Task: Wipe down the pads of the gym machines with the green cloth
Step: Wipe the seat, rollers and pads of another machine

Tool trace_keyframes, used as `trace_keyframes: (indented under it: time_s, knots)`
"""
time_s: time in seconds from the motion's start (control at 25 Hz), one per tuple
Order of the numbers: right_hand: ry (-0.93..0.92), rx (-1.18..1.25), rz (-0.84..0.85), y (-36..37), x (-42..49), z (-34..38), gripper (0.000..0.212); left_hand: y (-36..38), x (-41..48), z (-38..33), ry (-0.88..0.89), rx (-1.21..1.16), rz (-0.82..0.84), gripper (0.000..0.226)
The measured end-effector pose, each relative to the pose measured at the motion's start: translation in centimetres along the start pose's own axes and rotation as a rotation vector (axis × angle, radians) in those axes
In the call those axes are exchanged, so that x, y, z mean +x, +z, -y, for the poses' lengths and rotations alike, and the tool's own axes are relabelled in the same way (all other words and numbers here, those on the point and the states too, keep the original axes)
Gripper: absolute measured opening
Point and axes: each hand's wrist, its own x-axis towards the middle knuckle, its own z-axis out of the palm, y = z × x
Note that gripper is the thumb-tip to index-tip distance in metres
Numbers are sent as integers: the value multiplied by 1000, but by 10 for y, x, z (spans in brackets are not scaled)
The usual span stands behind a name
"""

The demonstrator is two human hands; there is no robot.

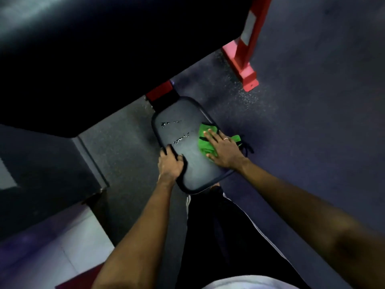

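Note:
A dark seat pad [183, 130] with worn, cracked patches lies below me at the middle of the view. My right hand [224, 149] presses flat, fingers straight, on the green cloth [205, 143] at the pad's right edge. Along the pad's left edge, my left hand [169, 162] grips the rim, its thumb curled on top of the pad. Much of the cloth is hidden under my right hand.
A large black pad [104, 59] looms over the upper left. A red machine frame post [249, 57] is bolted to the dark rubber floor [312, 122] at the upper right. A red bracket [160, 92] joins the seat pad. My legs stand just below the pad.

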Motion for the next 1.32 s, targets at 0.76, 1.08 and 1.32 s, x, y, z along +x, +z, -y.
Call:
trace_keyframes:
  time_s: [0.76,1.08,1.32]
  knots:
    - [-476,-231,-295,-6,124,65,69,96,-3,-4,-261,-397,-713,56]
    - [-481,-239,-270,-39,171,40,64,93,-6,-11,-332,-370,-637,59]
    - [-359,-203,-285,-40,161,19,67,93,-5,-13,-357,-370,-657,61]
